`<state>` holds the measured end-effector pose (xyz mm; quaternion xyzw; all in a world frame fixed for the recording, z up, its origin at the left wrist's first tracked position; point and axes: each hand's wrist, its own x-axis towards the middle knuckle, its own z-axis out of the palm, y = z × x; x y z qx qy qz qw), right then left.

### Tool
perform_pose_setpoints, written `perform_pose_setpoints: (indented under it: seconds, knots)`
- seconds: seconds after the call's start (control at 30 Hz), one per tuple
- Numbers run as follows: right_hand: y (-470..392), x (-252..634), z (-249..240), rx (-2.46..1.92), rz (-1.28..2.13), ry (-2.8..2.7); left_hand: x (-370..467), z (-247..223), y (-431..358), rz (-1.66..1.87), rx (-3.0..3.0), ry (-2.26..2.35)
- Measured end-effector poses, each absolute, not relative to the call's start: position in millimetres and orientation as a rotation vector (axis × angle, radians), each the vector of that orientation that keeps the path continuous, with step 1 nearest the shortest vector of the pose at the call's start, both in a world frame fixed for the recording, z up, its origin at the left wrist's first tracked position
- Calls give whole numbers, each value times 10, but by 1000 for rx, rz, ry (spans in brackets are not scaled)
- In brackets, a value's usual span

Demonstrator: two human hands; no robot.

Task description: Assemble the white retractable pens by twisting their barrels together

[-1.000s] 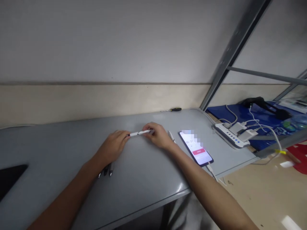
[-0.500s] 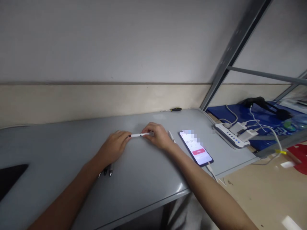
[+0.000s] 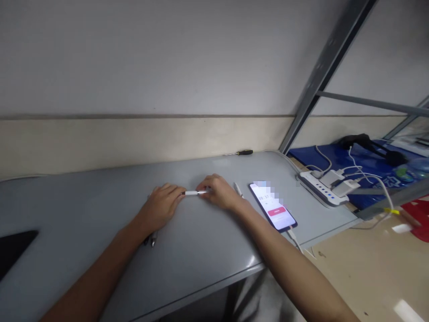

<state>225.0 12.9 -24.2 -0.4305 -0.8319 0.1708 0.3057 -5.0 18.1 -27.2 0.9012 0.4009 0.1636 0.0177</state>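
A white pen with a dark tip lies level between my two hands, just above or on the grey table. My left hand is closed around its dark end. On the other end, my right hand pinches the pen between thumb and fingers, which partly cover it. Several dark and silvery pens stick out from under my left wrist, mostly hidden by the arm. To the right of my right hand lies a white pen-like piece.
A lit phone with a cable lies on the right of the table. Beyond it stands a power strip with plugged-in chargers. A screwdriver rests near the wall. A metal post rises at the right; a dark object lies left.
Both hands and the pen sit slightly lower, and my right fingers are a little closer to the pen's middle. My left forearm covers more of the pens beneath it.
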Motion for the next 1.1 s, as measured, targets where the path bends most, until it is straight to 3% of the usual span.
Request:
perform_pose_setpoints:
  seconds: [0.47, 0.77, 1.1]
  knots:
    - [105, 2235, -217, -1105, 396, -2221, -66, -222, 173, 536, 2806, 1242]
    - [89, 2244, -197, -1122, 647, -2140, -67, -217, 177, 556, 2812, 1242]
    - [120, 2242, -246, -1077, 430, -2113, -53, -213, 159, 605, 2712, 1242]
